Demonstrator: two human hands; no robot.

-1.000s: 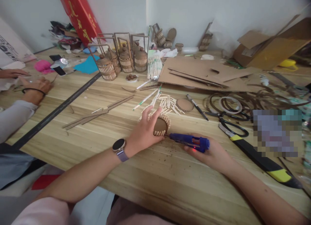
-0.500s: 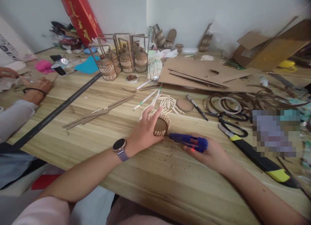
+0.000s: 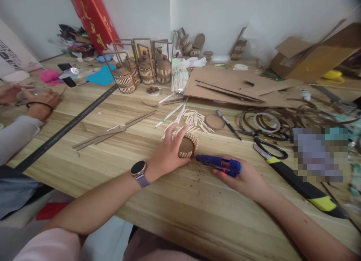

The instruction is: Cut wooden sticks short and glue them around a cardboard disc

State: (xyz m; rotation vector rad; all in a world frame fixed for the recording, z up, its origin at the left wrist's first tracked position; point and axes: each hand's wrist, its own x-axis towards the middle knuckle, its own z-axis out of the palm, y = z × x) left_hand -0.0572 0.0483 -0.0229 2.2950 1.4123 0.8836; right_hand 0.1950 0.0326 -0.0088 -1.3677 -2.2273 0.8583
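A round brown piece [image 3: 186, 145] ringed with short wooden sticks lies on the wooden table [image 3: 113, 193]. My left hand [image 3: 169, 150] grips its left side, thumb at the near edge and fingers over the far side. In my right hand [image 3: 239, 178] is a blue glue gun [image 3: 218, 163] with a small red light; its tip touches or nearly touches the near right edge of the ring. Just behind are a pile of short sticks [image 3: 194, 120] and a round cardboard disc [image 3: 214, 122].
Small lantern-like models [image 3: 146, 71] stand at the back left, beside a cardboard sheet [image 3: 225, 82]. Scissors [image 3: 272, 144], a yellow-black cutter [image 3: 301, 184] and brown strips lie right. Another person's hand [image 3: 42, 103] is at the far left.
The other person's hands at the far left have shifted slightly. My own hands, the glue gun and the ringed piece look unmoved.
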